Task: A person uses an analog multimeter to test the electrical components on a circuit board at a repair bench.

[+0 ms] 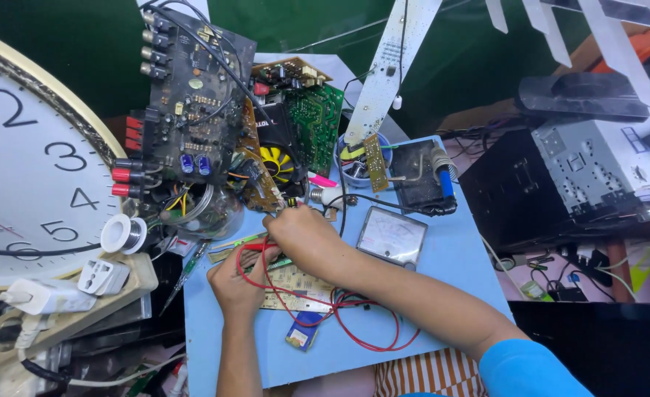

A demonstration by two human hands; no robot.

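Left hand [238,283] fingers curled, pinching red-handled probe [255,248] over beige circuit board [295,287] on blue table [457,257]. Right hand [303,235] at 1 o'clock of left, fingertips pressed together on yellow-black tip [292,201]. Red wire [354,331] loops at 4 o'clock. Analog meter [392,235] at 3 o'clock of right hand.

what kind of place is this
Most likely an electronics repair bench: bare circuit boards stand at the back, an analog meter lies on the blue table, and a solder spool sits nearby.
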